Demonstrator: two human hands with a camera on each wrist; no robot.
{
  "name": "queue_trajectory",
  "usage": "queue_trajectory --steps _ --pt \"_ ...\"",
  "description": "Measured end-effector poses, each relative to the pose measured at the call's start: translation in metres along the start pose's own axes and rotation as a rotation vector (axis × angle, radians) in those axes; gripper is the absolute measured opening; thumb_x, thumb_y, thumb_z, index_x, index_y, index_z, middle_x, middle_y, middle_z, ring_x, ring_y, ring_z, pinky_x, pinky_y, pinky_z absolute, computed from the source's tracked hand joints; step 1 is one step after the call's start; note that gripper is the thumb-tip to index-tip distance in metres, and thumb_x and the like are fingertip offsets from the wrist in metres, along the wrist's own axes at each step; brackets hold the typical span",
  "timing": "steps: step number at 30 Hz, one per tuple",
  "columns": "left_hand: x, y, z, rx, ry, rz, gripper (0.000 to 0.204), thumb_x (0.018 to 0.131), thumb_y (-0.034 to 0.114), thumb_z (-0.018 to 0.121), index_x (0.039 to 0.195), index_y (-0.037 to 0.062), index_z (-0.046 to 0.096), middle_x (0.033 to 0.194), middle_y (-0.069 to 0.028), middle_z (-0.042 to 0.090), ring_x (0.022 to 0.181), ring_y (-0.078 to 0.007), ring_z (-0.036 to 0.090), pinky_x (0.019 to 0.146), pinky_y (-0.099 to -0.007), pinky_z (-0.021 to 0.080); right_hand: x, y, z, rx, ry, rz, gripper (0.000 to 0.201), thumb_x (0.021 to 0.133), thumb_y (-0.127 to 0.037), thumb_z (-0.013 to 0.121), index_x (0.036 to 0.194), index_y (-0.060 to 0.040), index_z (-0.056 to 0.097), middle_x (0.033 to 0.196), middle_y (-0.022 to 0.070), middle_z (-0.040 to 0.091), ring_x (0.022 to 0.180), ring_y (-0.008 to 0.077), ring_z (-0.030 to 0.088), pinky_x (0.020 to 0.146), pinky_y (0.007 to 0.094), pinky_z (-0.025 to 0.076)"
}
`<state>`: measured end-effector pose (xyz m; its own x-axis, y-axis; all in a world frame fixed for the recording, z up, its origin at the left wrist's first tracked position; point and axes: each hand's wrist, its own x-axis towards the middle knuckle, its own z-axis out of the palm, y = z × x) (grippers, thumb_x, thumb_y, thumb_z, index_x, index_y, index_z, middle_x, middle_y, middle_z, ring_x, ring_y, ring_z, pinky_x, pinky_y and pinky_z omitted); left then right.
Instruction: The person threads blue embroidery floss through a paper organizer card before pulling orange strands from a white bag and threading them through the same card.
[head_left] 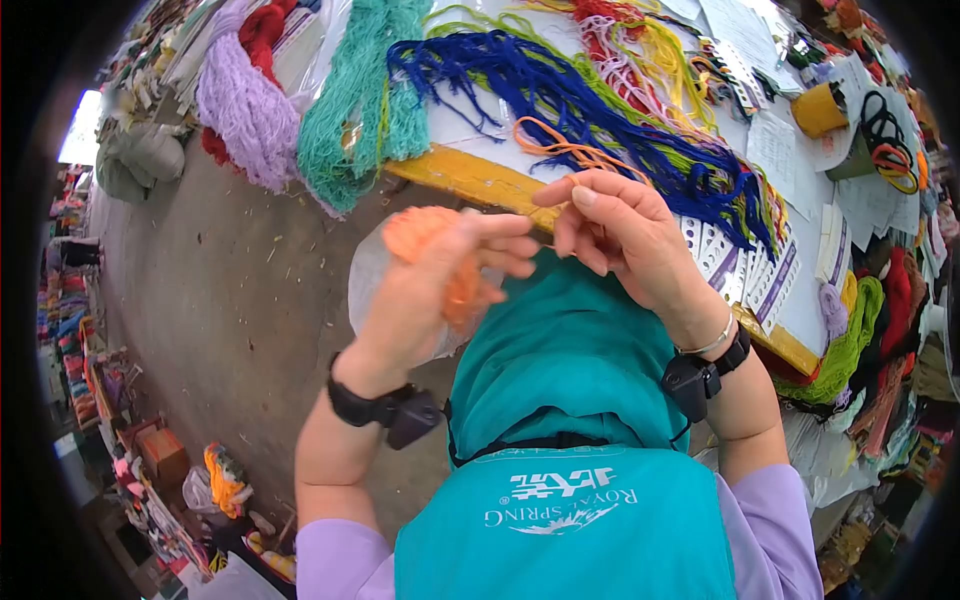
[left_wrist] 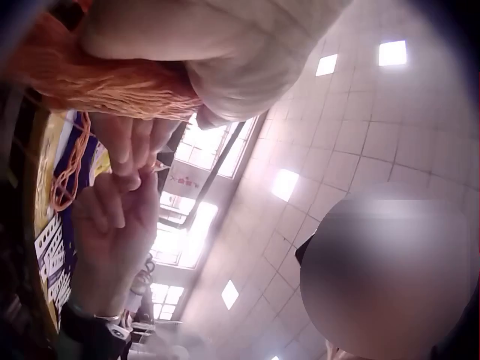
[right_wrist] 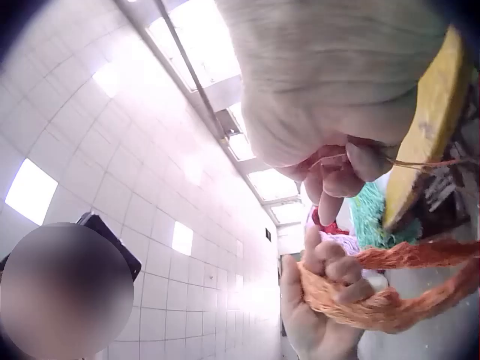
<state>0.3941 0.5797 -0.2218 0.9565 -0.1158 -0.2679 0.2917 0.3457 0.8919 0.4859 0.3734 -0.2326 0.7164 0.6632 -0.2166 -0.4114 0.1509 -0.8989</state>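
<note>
Left hand (head_left: pixel 408 300): fingers curled, orange skein (head_left: pixel 462 292) looped round palm, rest of loop hanging below hand. Right hand (head_left: pixel 635 240), just beside left: fingertips nearly closed, pinching thin thread (right_wrist: pixel 427 163). Table (head_left: pixel 470 178) ahead of both hands. Blue yarn (head_left: pixel 530 90) and orange cord (head_left: pixel 560 147) on it, just beyond right hand. Teal yarn (head_left: pixel 365 120) over table edge, beyond left hand; lilac yarn (head_left: pixel 245 115) farther left. Punched cards (head_left: pixel 775 285) right of right hand.

The left hand (head_left: pixel 425 280) is blurred, and its orange skein (head_left: pixel 410 233) is partly hidden.
</note>
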Motion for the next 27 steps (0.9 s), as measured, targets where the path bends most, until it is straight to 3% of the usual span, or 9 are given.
queue_trajectory --steps 4,7,8,11,17,22,27 --pt "0.026 -0.040 0.044 -0.113 -0.052 0.006 0.049 0.104 0.030 0.040 0.137 -0.0043 0.049 0.114 -0.0111 0.063 0.101 -0.0166 0.061 0.082 -0.0292 0.050 -0.027 -0.007 -0.008 -0.136 0.027 0.027 0.024 0.102 -0.018 0.048 0.102 -0.0022 0.065 0.075 0.0007 0.063 0.055 0.0036 0.049 0.049 0.0184 0.038" --pt "0.040 -0.058 0.059 -0.252 -0.249 -0.027 0.054 0.105 0.034 0.038 0.144 -0.0020 0.041 0.114 -0.0083 0.060 0.099 -0.0155 0.058 0.086 -0.0314 0.048 -0.047 0.002 -0.016 -0.320 0.063 0.023 0.022 0.101 -0.018 0.049 0.095 -0.0018 0.063 0.075 0.0000 0.061 0.058 0.0052 0.051 0.052 0.0198 0.042" --pt "0.047 -0.065 0.058 -0.407 -0.456 -0.051 0.058 0.105 0.039 0.036 0.148 0.0007 0.037 0.114 -0.0066 0.058 0.099 -0.0145 0.055 0.090 -0.0333 0.047 -0.053 0.000 -0.020 -0.315 0.067 0.113 0.020 0.100 -0.016 0.052 0.090 -0.0010 0.060 0.076 0.0002 0.061 0.063 0.0060 0.053 0.057 0.0216 0.046" --pt "0.050 -0.081 0.077 -0.467 -0.341 -0.119 0.065 0.104 0.049 0.032 0.149 0.0022 0.033 0.133 -0.0125 0.052 0.117 -0.0204 0.053 0.099 -0.0368 0.044 -0.070 0.010 -0.029 -0.308 0.189 0.028 0.016 0.098 -0.014 0.055 0.094 0.0003 0.061 0.078 0.0011 0.061 0.068 0.0065 0.056 0.061 0.0232 0.049" --pt "0.056 -0.089 0.098 -0.467 -0.268 -0.092 0.067 0.104 0.050 0.028 0.152 0.0035 0.026 0.150 -0.0176 0.038 0.136 -0.0277 0.041 0.110 -0.0404 0.036 -0.088 0.036 -0.044 -0.111 0.320 -0.080 0.015 0.095 -0.011 0.060 0.100 0.0018 0.064 0.084 0.0013 0.064 0.073 0.0050 0.058 0.064 0.0223 0.049" --pt "0.056 -0.099 0.103 -0.264 -0.253 -0.088 0.067 0.104 0.050 0.029 0.150 0.0021 0.029 0.149 -0.0170 0.039 0.135 -0.0267 0.042 0.111 -0.0404 0.035 -0.086 0.054 -0.045 -0.136 0.330 -0.086 0.011 0.092 -0.009 0.065 0.095 0.0014 0.066 0.079 -0.0019 0.064 0.071 0.0021 0.056 0.061 0.0205 0.046" --pt "0.053 -0.103 0.104 -0.223 -0.246 -0.117 0.067 0.104 0.049 0.032 0.148 -0.0009 0.032 0.147 -0.0161 0.041 0.133 -0.0245 0.044 0.109 -0.0390 0.038 -0.089 0.055 -0.047 0.058 0.380 -0.134 0.010 0.091 -0.008 0.065 0.094 0.0008 0.068 0.080 -0.0002 0.065 0.074 0.0052 0.059 0.063 0.0214 0.049"
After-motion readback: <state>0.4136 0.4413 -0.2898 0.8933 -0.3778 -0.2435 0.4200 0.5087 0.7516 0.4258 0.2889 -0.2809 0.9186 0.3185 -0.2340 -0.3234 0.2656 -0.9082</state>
